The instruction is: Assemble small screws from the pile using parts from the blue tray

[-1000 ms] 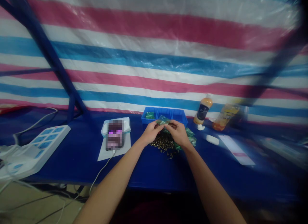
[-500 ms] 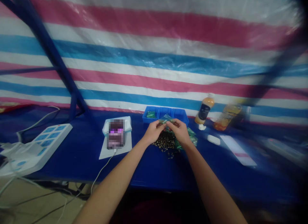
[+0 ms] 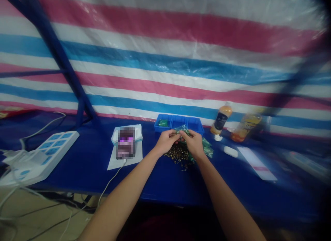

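While hands [image 3: 166,143] [image 3: 194,144] pinch green bag [image 3: 184,128], bottle labels [image 3: 220,121] [image 3: 251,122] blurred

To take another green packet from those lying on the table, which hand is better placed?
Probably the right hand: the green packets lie just beside it, while the left hand is farther away. Both hands hold another packet, so the right should probably release first.

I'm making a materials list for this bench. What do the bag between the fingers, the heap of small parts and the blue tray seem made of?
Bag: likely thin plastic film, glossy; it looks see-through and crinkled.
Small parts: probably metal, brassy and dark; they glint, but blur leaves it open.
Tray: seemingly moulded plastic, smooth; its blue is even throughout.
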Tool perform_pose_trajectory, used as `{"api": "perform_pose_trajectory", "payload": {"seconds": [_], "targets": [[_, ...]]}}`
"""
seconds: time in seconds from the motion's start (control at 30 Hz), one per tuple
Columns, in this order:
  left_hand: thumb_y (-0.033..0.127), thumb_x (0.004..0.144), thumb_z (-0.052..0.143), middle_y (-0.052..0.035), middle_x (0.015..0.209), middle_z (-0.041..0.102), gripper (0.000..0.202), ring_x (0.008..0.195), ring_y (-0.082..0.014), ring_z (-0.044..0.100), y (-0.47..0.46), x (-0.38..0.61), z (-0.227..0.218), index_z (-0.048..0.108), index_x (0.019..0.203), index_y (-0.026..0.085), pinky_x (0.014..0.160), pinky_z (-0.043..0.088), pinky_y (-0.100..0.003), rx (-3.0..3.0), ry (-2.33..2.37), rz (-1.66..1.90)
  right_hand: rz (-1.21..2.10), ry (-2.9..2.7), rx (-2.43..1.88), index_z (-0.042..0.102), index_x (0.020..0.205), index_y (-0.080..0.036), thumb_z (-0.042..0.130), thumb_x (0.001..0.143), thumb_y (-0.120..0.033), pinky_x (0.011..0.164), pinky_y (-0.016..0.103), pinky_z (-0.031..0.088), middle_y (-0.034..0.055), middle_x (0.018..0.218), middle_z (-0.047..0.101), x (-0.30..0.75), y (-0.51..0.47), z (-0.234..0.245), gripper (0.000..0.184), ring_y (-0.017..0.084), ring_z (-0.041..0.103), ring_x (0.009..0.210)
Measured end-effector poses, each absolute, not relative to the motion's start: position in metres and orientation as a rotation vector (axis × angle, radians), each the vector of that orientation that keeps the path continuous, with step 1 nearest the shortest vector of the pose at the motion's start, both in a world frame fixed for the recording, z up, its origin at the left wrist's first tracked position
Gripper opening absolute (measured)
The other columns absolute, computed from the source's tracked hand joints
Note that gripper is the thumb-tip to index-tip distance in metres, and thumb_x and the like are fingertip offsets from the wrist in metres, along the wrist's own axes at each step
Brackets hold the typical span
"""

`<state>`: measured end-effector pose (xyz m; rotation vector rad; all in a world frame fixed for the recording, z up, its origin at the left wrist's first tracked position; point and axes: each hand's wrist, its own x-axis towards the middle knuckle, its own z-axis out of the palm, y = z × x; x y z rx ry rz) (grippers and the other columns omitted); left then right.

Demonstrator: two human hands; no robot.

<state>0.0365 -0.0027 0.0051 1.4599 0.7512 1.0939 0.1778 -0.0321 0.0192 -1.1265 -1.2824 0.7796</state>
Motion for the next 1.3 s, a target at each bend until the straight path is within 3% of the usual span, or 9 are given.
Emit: {"api": "perform_pose_trajectory", "payload": {"seconds": [0.07,0.23,0.47,0.63,0.8,0.93,1.07,1.3], "targets": [[0.040,0.080,0.068,-0.0061,0.083,0.068,0.028,0.078,-0.0171,0.064,-0.004,0.038,0.007,0.066,0.091,0.013,0.069,0.051,-0.029,1.446,0.737,1.090,0.804,-1.258,-1.110,0.068,0.074,-0.016,0.070,0.073,-0.050,0.059,0.027,0.046,0.0006,0.062,0.063,0.177,-0.031,0.017,0.034,0.016,0.057,0.060],[0.038,0.077,0.071,-0.0030,0.072,0.063,0.024,0.067,-0.0141,0.060,0.007,0.029,0.019,0.066,0.081,0.015,0.064,0.052,-0.029,1.409,0.883,1.168,0.936,-1.106,-1.037,0.065,0.101,-0.019,0.067,0.075,-0.055,0.048,0.024,0.041,0.0002,0.074,0.065,0.183,-0.022,0.012,0.045,0.012,0.053,0.054],[0.039,0.072,0.073,-0.0046,0.070,0.064,0.026,0.065,-0.0141,0.060,0.068,-0.001,0.052,0.064,0.073,0.014,0.059,0.051,-0.026,1.378,1.117,1.336,0.968,-0.978,-0.997,0.066,0.092,-0.019,0.068,0.075,-0.052,0.044,0.021,0.035,0.0004,0.074,0.062,0.198,-0.017,0.014,0.038,0.008,0.048,0.051],[0.047,0.077,0.065,-0.0102,0.066,0.069,0.034,0.060,-0.0217,0.064,0.098,-0.014,0.061,0.068,0.068,0.014,0.061,0.050,-0.033,1.569,1.649,0.906,0.935,-1.056,-1.040,0.067,0.093,-0.018,0.064,0.078,-0.050,0.044,0.022,0.031,0.0004,0.072,0.062,0.200,-0.019,0.016,0.036,0.009,0.045,0.050],[0.036,0.083,0.054,-0.0095,0.087,0.074,0.026,0.087,-0.0278,0.066,0.099,-0.023,0.059,0.074,0.087,0.020,0.079,0.048,-0.037,1.943,1.905,0.897,0.582,-1.340,-1.333,0.069,0.093,-0.019,0.058,0.082,-0.044,0.060,0.029,0.041,0.0026,0.071,0.066,0.202,-0.019,0.012,0.029,0.016,0.055,0.061],[0.028,0.079,0.058,-0.0099,0.112,0.070,0.032,0.107,-0.0308,0.059,0.102,-0.022,0.053,0.071,0.108,0.024,0.090,0.045,-0.039,2.198,1.965,0.748,0.195,-1.664,-1.565,0.070,0.096,-0.024,0.054,0.082,-0.027,0.080,0.037,0.039,0.0044,0.090,0.069,0.203,-0.022,0.006,0.022,0.024,0.056,0.088],[0.028,0.078,0.059,-0.0114,0.120,0.066,0.036,0.113,-0.0362,0.054,0.107,-0.016,0.048,0.071,0.112,0.027,0.093,0.042,-0.047,2.265,2.012,0.598,0.094,-1.810,-1.708,0.070,0.096,-0.028,0.054,0.080,-0.024,0.086,0.045,0.031,0.0054,0.108,0.065,0.199,-0.027,0.005,0.023,0.030,0.046,0.106],[0.029,0.077,0.059,-0.0136,0.119,0.067,0.032,0.115,-0.0368,0.053,0.119,-0.009,0.043,0.075,0.104,0.022,0.094,0.042,-0.049,2.173,2.051,0.535,0.159,-1.778,-1.723,0.068,0.100,-0.031,0.054,0.081,-0.027,0.089,0.050,0.026,0.0044,0.111,0.063,0.198,-0.027,0.007,0.024,0.031,0.042,0.109]]}}
